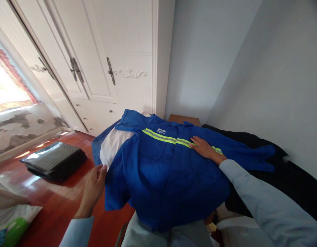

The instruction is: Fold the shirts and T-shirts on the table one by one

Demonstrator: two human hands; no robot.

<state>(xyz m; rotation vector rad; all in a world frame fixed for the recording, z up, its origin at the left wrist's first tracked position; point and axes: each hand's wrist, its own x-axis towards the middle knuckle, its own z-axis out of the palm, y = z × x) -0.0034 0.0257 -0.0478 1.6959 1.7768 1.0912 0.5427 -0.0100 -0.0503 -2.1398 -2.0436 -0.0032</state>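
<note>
A blue work jacket (153, 171) lies spread out in front of me, its chest crossed by a yellow-green and grey reflective stripe, with a small white logo above the stripe. My right hand (204, 148) rests flat on the jacket's chest over the stripe, fingers spread. At the jacket's left edge, my left hand (95, 183) is beside a sleeve, thumb and fingers close together; whether it pinches any cloth is not clear. White cloth (114, 144) shows under the jacket at the left. The right sleeve stretches out over black cloth (298, 176).
A white wardrobe (132, 37) stands ahead. On the red wooden floor (54, 209) at left lies a black package (56, 161) in clear plastic. A white and green bag (15, 223) is at the lower left. A wooden surface (185, 119) shows behind the jacket.
</note>
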